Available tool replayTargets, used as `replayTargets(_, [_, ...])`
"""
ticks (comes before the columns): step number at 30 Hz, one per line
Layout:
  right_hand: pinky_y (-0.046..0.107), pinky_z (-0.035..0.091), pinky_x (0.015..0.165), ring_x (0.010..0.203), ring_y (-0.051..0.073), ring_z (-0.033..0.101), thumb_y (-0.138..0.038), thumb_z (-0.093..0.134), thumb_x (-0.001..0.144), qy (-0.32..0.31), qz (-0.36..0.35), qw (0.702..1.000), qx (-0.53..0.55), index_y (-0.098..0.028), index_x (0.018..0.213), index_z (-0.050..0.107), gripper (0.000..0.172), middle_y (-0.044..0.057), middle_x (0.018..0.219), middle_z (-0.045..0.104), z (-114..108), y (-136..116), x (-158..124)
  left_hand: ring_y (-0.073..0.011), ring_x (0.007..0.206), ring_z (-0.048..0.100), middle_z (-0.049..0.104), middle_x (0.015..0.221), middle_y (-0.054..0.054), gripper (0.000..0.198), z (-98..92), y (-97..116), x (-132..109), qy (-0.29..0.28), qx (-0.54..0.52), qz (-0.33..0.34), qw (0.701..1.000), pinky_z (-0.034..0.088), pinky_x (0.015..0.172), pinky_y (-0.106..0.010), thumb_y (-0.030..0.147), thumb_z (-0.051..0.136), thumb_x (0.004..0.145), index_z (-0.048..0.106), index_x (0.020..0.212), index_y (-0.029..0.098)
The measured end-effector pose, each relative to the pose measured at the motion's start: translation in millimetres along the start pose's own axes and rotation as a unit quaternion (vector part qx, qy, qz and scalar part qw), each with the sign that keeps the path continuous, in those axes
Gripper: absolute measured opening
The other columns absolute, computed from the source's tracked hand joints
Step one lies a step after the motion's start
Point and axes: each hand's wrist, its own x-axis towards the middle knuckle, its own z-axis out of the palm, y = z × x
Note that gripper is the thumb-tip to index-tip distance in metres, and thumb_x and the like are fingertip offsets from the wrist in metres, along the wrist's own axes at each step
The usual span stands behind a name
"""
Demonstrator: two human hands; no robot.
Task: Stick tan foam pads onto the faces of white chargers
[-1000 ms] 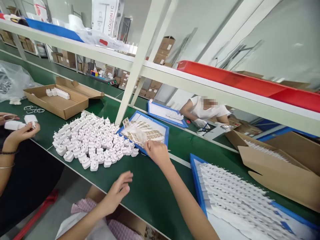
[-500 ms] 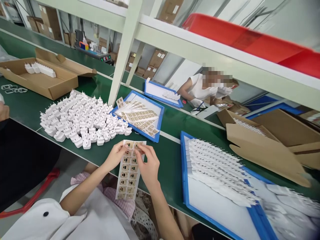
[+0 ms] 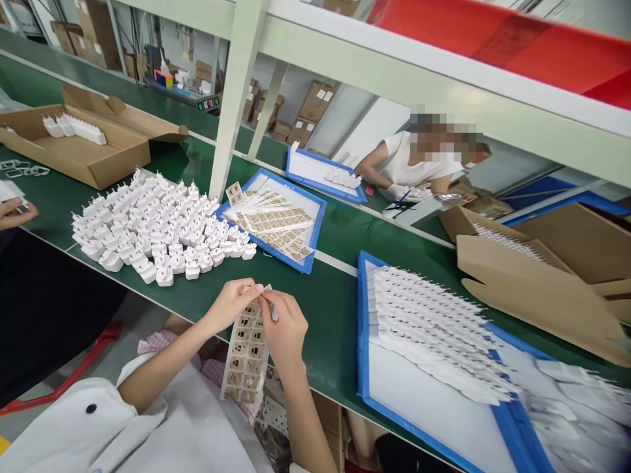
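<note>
A long sheet of tan stickers [image 3: 245, 351] hangs down over the table's front edge, its top end between my two hands. My left hand [image 3: 234, 303] pinches the upper left of the sheet. Close beside it, my right hand [image 3: 286, 322] is closed at the top right corner, thumb and forefinger pressed together. Fingertips of both hands nearly meet there and hide the top stickers. Behind them lies a heap of white plug-shaped pieces [image 3: 148, 226]. More sticker sheets [image 3: 276, 222] are fanned out in a blue-rimmed tray [image 3: 308, 263].
Right of me, a blue-framed tray [image 3: 363, 355] carries rows of white pieces [image 3: 434, 328]. Cardboard boxes stand at the left [image 3: 106, 164] and right [image 3: 522, 289]. A shelf post [image 3: 236, 98] rises behind the heap. A co-worker [image 3: 404, 164] sits opposite; another person's hand [image 3: 17, 213] shows at left.
My hands have drawn together at the sheet's top, and the sheet has tilted and shifted slightly left. At far left, the other person's hand now shows holding something white.
</note>
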Motion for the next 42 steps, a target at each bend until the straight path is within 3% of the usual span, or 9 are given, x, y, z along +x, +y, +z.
replayTargets(7, [0.031, 0.058, 0.064, 0.078, 0.019, 0.073, -0.014, 0.051, 0.100, -0.096, -0.125, 0.987, -0.041, -0.023, 0.103, 0.070, 0.021, 0.008, 0.090, 0.078, -5, 5, -21, -0.0088, 0.051, 0.038, 0.047, 0.049, 0.004, 0.042, -25.4, 14, 27, -0.204, 0.084, -0.084, 0.972, 0.028, 0.050, -0.023, 0.044, 0.070, 0.076, 0.054, 0.049, 0.016])
replayTargets(12, [0.031, 0.054, 0.062, 0.072, 0.018, 0.068, -0.009, 0.050, 0.099, -0.118, -0.194, 0.969, -0.096, -0.021, 0.094, 0.065, 0.020, 0.007, 0.083, 0.074, -14, 0, -16, -0.0096, 0.049, 0.044, 0.053, 0.050, 0.003, 0.027, -30.5, 15, 38, -0.289, 0.133, -0.110, 0.942, 0.033, 0.048, -0.022, 0.033, 0.065, 0.073, 0.061, 0.052, 0.017])
replayTargets(19, [0.032, 0.036, 0.048, 0.054, 0.016, 0.051, -0.011, 0.047, 0.098, -0.221, -0.118, 0.961, -0.115, -0.023, 0.073, 0.054, 0.028, 0.001, 0.064, 0.058, -53, -1, -5, -0.0134, 0.061, 0.064, 0.070, 0.070, -0.001, 0.021, -28.8, -3, 79, -0.337, 0.252, -0.102, 0.901, 0.054, 0.059, -0.025, 0.031, 0.068, 0.086, 0.071, 0.073, 0.015])
replayTargets(23, [0.029, 0.046, 0.057, 0.062, 0.016, 0.060, -0.026, 0.052, 0.100, -0.241, 0.074, 0.963, 0.095, -0.023, 0.081, 0.061, 0.021, 0.001, 0.072, 0.065, -65, 18, -15, -0.0191, 0.099, 0.069, 0.069, 0.118, -0.008, 0.027, -12.8, -20, 110, -0.299, 0.343, -0.041, 0.889, 0.061, 0.087, -0.038, 0.037, 0.063, 0.099, 0.067, 0.116, 0.017])
replayTargets(27, [0.033, 0.056, 0.069, 0.074, 0.022, 0.070, -0.044, 0.059, 0.095, -0.240, 0.256, 0.900, 0.257, -0.023, 0.075, 0.063, 0.029, 0.004, 0.076, 0.072, -47, 37, -48, -0.0224, 0.112, 0.066, 0.064, 0.132, -0.010, 0.032, 14.2, -35, 130, -0.209, 0.422, 0.028, 0.882, 0.059, 0.096, -0.044, 0.037, 0.061, 0.100, 0.063, 0.127, 0.019])
replayTargets(31, [0.039, 0.059, 0.080, 0.085, 0.025, 0.075, -0.049, 0.056, 0.094, -0.219, 0.289, 0.898, 0.250, -0.023, 0.074, 0.061, 0.033, 0.007, 0.084, 0.077, -25, 49, -80, -0.0239, 0.114, 0.066, 0.063, 0.133, -0.011, 0.037, 28.3, -49, 137, -0.096, 0.487, 0.073, 0.865, 0.058, 0.097, -0.046, 0.037, 0.063, 0.098, 0.061, 0.129, 0.017])
replayTargets(35, [0.039, 0.059, 0.079, 0.083, 0.025, 0.074, -0.048, 0.058, 0.093, -0.186, 0.322, 0.900, 0.227, -0.023, 0.076, 0.062, 0.031, 0.008, 0.086, 0.078, -26, 66, -88, -0.0240, 0.114, 0.066, 0.063, 0.132, -0.012, 0.038, 34.7, -64, 142, -0.019, 0.531, 0.078, 0.843, 0.059, 0.096, -0.046, 0.037, 0.064, 0.098, 0.061, 0.129, 0.016])
replayTargets(39, [0.036, 0.058, 0.071, 0.073, 0.024, 0.071, -0.052, 0.061, 0.088, -0.151, 0.331, 0.904, 0.222, -0.023, 0.074, 0.063, 0.032, 0.006, 0.074, 0.074, -33, 89, -63, -0.0241, 0.113, 0.066, 0.064, 0.131, -0.012, 0.039, 43.7, -74, 145, 0.034, 0.554, 0.069, 0.829, 0.059, 0.095, -0.046, 0.037, 0.065, 0.097, 0.060, 0.129, 0.015])
replayTargets(42, [0.038, 0.057, 0.082, 0.085, 0.025, 0.071, -0.053, 0.057, 0.090, -0.072, 0.336, 0.915, 0.213, -0.023, 0.081, 0.061, 0.032, 0.007, 0.083, 0.074, -18, 103, -26, -0.0243, 0.113, 0.066, 0.064, 0.130, -0.012, 0.040, 46.4, -76, 147, 0.060, 0.566, 0.066, 0.819, 0.059, 0.095, -0.045, 0.037, 0.065, 0.097, 0.060, 0.129, 0.014])
